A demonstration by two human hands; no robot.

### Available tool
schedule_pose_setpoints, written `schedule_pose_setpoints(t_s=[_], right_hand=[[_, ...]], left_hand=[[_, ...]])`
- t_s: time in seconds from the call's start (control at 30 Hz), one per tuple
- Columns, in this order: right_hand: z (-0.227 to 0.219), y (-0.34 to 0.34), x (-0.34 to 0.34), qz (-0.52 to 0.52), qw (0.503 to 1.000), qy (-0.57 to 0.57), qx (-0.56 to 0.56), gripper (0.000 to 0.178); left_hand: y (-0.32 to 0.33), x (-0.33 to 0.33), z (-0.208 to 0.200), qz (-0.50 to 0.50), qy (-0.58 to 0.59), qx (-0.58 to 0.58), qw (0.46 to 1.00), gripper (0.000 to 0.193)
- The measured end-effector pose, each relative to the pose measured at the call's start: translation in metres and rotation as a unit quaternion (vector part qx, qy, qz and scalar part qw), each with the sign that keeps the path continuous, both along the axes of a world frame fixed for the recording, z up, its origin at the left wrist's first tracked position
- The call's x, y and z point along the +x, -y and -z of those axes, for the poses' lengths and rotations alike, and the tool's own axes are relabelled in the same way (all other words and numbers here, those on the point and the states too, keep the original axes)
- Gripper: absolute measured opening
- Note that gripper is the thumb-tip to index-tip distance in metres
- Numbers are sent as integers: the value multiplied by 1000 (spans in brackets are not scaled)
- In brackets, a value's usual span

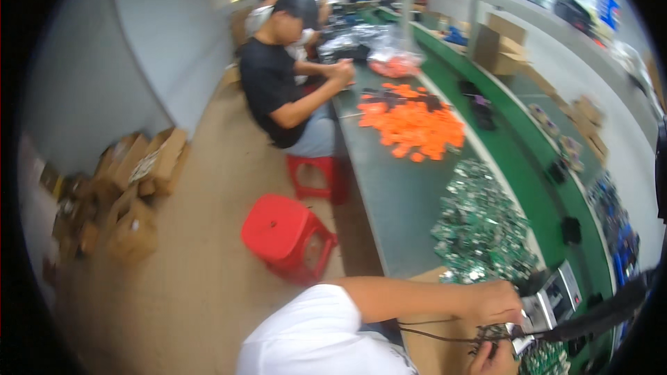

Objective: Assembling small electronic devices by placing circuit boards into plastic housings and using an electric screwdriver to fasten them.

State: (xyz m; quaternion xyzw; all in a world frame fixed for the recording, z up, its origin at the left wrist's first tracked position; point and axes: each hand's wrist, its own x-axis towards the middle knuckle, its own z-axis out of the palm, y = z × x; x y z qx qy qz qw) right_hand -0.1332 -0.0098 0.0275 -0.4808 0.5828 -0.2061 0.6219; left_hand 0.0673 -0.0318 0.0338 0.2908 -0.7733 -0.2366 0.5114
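My left hand is closed, fingers curled down, beside a small grey metal device at the lower right. Just below it, at the picture's lower edge, my right hand is closed with thumb and finger together. Between them is a cluster of small electronic parts, too blurred to tell which hand grips what. A thin dark cable runs to this spot from the left. Close by, past my left forearm, lies a big heap of green circuit boards. More green boards sit right of my right hand.
Orange pieces lie piled farther up the grey table. A green conveyor strip runs along its right. Co-workers sit at the far left side, one in a black shirt. A red stool and cardboard boxes stand on the floor.
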Motion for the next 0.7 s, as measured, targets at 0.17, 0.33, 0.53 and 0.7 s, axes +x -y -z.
schedule_pose_setpoints(t_s=[0.17,0.33,0.53,0.7], right_hand=[[0,5,33,-107,860,-146,-478,27],[-17,16,36,-145,753,-236,-596,32],[-15,23,36,-107,873,-121,-461,22],[-6,26,46,-54,897,-83,-431,14]], left_hand=[[38,21,-2,27,14,56,998,43],[48,61,1,124,-124,270,947,40],[61,62,-4,-385,187,-41,903,42],[-2,17,-16,-219,106,69,967,35]])
